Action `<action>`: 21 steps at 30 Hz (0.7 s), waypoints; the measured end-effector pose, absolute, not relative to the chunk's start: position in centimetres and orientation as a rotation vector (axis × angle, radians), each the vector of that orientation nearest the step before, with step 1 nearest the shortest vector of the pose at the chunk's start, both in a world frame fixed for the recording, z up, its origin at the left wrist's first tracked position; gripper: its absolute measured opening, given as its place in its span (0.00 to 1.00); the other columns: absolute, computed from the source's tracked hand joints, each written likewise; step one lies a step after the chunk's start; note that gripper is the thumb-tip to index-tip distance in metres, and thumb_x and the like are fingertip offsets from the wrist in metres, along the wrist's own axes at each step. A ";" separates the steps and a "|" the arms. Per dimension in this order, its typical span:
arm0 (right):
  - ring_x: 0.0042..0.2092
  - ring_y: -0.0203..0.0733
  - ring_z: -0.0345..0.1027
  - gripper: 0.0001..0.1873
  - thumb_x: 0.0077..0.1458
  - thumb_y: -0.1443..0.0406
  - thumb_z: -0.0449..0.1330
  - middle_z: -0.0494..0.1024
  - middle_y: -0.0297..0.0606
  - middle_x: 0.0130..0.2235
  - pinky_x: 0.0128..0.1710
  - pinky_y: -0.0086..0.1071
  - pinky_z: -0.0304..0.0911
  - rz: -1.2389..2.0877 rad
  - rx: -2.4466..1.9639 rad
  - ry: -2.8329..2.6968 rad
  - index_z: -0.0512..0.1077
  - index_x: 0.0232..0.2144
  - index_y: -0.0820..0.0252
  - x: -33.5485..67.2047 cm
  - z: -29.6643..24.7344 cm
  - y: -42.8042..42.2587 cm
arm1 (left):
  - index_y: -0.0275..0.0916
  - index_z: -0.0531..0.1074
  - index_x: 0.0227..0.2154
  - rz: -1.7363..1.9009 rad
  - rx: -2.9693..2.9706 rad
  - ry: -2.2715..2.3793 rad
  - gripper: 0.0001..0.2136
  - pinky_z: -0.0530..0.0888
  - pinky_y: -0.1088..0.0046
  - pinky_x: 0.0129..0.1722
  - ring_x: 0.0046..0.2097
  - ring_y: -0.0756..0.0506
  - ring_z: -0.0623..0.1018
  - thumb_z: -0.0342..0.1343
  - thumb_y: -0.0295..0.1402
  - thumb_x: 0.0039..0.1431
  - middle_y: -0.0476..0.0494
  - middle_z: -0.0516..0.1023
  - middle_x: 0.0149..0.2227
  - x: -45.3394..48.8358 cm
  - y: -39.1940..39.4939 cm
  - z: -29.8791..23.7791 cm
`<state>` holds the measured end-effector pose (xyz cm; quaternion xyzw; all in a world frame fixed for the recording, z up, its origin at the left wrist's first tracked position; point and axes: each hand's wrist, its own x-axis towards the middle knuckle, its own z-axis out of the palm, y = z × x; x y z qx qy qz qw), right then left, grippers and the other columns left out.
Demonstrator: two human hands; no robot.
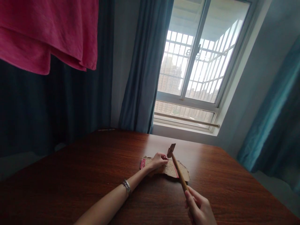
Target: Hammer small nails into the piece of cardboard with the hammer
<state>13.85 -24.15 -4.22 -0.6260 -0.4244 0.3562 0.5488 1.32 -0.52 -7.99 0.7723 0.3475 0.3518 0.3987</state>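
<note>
My right hand (200, 207) is closed around the wooden handle of a small hammer (178, 167), whose metal head is raised a little above a flat brown cardboard piece (174, 171) full of small holes. My left hand (158, 161) rests on that cardboard with its fingers pinched together near the hammer head, on something I cannot make out, perhaps a thin nail. A silver bracelet (127, 186) is on my left wrist. The cardboard has a pink edge (142, 163) at its left end and lies on the dark wooden table (93, 175).
A window with a metal grille (197, 62) is behind the table, with blue-grey curtains (144, 68) on its left and teal curtains (278, 125) on the right. A pink cloth (47, 31) hangs at the top left. The table's far edge runs below the window sill.
</note>
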 end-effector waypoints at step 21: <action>0.13 0.26 0.48 0.38 0.39 0.43 0.58 0.60 0.28 0.16 0.11 0.22 0.39 0.863 -1.457 -1.003 0.72 0.41 0.70 13.7 -3.9 -24.2 | 0.33 0.76 0.26 0.880 1.954 0.902 0.10 0.61 0.78 0.26 0.28 0.49 0.70 0.55 0.34 0.42 0.48 0.74 0.25 1.2 -1.0 -7.4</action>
